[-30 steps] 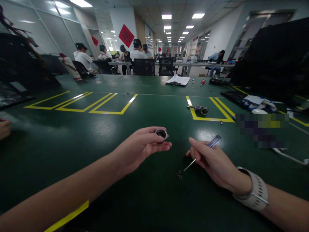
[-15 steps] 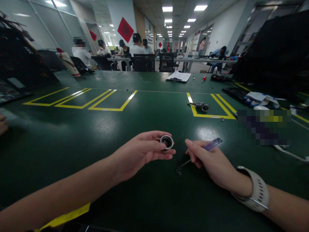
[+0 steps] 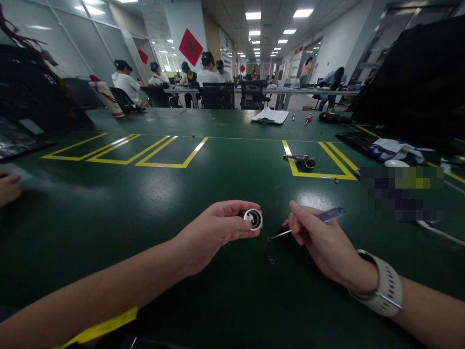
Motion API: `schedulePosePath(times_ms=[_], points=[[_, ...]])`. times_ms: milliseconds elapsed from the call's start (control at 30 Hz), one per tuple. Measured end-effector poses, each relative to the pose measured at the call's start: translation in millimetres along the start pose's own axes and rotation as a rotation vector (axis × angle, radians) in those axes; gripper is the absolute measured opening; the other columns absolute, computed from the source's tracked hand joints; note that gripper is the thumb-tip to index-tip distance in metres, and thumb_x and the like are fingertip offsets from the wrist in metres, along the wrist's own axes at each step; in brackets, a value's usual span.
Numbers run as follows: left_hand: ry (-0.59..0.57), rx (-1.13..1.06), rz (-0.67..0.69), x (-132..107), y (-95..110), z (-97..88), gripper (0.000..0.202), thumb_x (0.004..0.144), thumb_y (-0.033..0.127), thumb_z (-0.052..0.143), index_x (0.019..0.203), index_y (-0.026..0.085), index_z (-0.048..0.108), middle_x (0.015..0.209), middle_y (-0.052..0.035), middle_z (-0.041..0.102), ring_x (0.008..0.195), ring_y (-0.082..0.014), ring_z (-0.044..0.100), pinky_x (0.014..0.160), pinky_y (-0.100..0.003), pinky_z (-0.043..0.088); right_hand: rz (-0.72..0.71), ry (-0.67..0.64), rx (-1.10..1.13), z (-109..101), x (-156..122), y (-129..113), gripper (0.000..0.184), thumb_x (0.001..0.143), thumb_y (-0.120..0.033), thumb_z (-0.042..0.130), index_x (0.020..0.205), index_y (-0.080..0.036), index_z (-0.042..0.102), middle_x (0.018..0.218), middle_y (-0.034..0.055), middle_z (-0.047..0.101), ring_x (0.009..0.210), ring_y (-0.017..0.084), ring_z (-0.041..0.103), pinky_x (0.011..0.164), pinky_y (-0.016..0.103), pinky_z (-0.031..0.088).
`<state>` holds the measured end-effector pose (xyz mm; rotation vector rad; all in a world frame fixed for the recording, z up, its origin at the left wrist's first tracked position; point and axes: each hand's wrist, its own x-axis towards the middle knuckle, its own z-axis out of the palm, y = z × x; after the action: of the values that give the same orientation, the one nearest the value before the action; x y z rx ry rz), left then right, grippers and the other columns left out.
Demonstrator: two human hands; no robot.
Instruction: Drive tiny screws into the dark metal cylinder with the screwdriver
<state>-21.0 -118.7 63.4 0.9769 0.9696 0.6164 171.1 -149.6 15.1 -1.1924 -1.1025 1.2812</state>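
Observation:
My left hand [image 3: 214, 232] grips a small round metal ring part [image 3: 253, 218] between thumb and fingers, its opening turned toward the right. My right hand [image 3: 319, 242] pinches a thin screwdriver [image 3: 319, 219] with a clear purple handle; its metal tip points left, a short gap from the ring part. Two tiny dark screws [image 3: 270, 260] lie on the green table [image 3: 145, 203] just below the tip.
A metal part with a rod [image 3: 303, 160] lies in a yellow-taped box further back. A clipboard [image 3: 269, 116], a red-handled screwdriver [image 3: 308, 118] and gloves [image 3: 394, 149] lie at the far right. Another person's hand [image 3: 7, 188] rests at the left edge. Several people sit at distant tables.
The left hand turned the ring part so its opening faces right. The right hand lifted the screwdriver tip off the table and swung it toward the ring part.

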Motion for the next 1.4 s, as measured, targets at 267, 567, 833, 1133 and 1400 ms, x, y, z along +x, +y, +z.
schedulePosePath(times_ms=[267,567,833,1133,1400], points=[[0.010,0.117,0.058,0.9,-6.6,2.5,0.030,0.066,0.013,0.066,0.096,0.015,0.065,0.096,-0.0056,0.066,0.092,-0.0191,0.060,0.091,-0.038,0.042,-0.384,-0.074,-0.220,0.9,-14.8,-16.0,0.035,0.088,-0.037,0.046,0.060,-0.020,0.056,0.060,0.0007,0.054,0.066,0.015,0.054,0.067,0.030,0.043],[0.055,0.204,0.156,-1.0,-13.3,8.8,0.026,0.069,0.016,0.065,0.095,0.016,0.064,0.094,-0.0046,0.067,0.089,-0.0171,0.060,0.085,-0.033,0.045,-0.830,-0.224,-0.727,10.9,-26.8,-25.2,0.019,0.087,-0.017,0.046,0.070,-0.017,0.054,0.063,0.0026,0.055,0.061,0.014,0.050,0.059,0.029,0.040],[0.096,0.250,0.196,-1.4,-15.2,12.0,0.024,0.066,0.014,0.064,0.090,0.016,0.066,0.087,-0.0049,0.068,0.084,-0.0184,0.062,0.080,-0.033,0.048,-1.001,-0.232,-0.921,19.2,-28.3,-19.8,0.023,0.087,-0.018,0.047,0.065,-0.015,0.053,0.058,0.0023,0.054,0.059,0.013,0.047,0.055,0.029,0.037],[0.126,0.247,0.225,3.6,-19.0,12.0,0.022,0.067,0.011,0.060,0.088,0.015,0.067,0.090,-0.0050,0.069,0.084,-0.0175,0.063,0.077,-0.031,0.050,-1.033,-0.238,-0.953,19.3,-28.5,-13.6,0.022,0.085,-0.016,0.051,0.063,-0.017,0.050,0.058,0.0005,0.051,0.060,0.013,0.043,0.057,0.029,0.034],[0.103,0.213,0.223,5.4,-18.8,10.6,0.017,0.068,0.011,0.060,0.084,0.015,0.065,0.094,-0.0050,0.068,0.082,-0.0168,0.064,0.077,-0.031,0.051,-0.899,-0.236,-0.760,19.0,-29.2,-21.6,0.023,0.087,-0.018,0.047,0.064,-0.017,0.053,0.058,0.0004,0.051,0.058,0.013,0.046,0.063,0.032,0.039]])
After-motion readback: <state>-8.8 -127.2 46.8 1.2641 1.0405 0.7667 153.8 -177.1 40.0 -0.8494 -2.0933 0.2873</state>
